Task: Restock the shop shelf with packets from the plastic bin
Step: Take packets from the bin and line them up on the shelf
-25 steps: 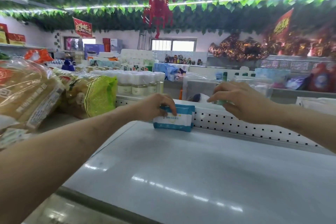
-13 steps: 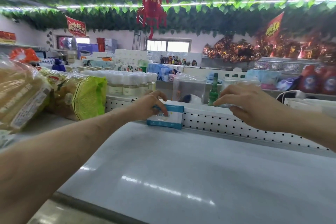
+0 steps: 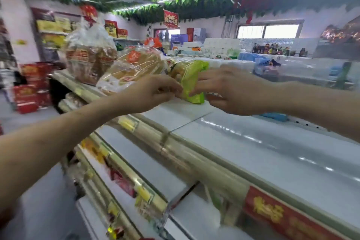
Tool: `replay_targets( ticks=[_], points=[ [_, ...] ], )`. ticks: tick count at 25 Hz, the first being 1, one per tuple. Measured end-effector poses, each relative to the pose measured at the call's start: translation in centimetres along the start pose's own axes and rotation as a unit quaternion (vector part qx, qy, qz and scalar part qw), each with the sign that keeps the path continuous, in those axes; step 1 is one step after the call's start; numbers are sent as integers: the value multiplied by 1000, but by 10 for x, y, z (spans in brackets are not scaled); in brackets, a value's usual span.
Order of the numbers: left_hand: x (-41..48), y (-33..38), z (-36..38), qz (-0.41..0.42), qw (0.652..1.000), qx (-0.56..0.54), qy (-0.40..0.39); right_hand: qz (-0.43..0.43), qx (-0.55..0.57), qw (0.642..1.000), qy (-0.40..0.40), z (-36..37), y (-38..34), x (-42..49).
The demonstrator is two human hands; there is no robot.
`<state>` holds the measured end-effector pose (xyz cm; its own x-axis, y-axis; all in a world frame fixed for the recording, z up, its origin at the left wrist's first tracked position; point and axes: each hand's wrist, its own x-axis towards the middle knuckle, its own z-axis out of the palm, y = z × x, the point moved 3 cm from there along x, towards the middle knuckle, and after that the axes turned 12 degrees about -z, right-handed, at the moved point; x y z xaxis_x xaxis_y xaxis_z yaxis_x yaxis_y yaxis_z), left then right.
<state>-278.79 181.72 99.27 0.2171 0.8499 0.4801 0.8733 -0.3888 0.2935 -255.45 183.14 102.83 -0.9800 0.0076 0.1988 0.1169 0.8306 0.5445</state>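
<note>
Green plastic packet (image 3: 191,84) rests on white top shelf (image 3: 253,154), right of bagged bread loaves (image 3: 132,68); left hand (image 3: 153,93) and right hand (image 3: 226,89) both grasp it.

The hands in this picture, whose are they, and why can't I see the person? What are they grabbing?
The camera sits on the person's head and looks forward and down, so you see only their two bare arms reaching out. This is a shop. The left hand and the right hand both touch a green packet on the top shelf, one on each side. Whether they grip it tightly is too blurry to tell. Left of it lie clear bread bags. A blue packet peeks out under the right arm. The rest of that shelf is bare.
</note>
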Motion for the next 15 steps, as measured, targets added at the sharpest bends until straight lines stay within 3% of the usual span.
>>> replay_targets(
  ticks=[4, 6, 11, 15],
  points=[
    [-135, -61, -64, -171, 983, 33, 51, -96, 76, 993, -3, 17, -59, 130],
    [-204, -81, -78, -245, 967, 61, 47, -155, 131, 978, -45, 36, -102, 182],
    [-364, -118, -61, -410, 906, 103, -20, -225, 166, 926, -253, 116, -218, 257],
    [-474, -126, -4, -493, 860, 72, -109, -248, 290, 881, -279, 181, -308, 260]
  ],
)
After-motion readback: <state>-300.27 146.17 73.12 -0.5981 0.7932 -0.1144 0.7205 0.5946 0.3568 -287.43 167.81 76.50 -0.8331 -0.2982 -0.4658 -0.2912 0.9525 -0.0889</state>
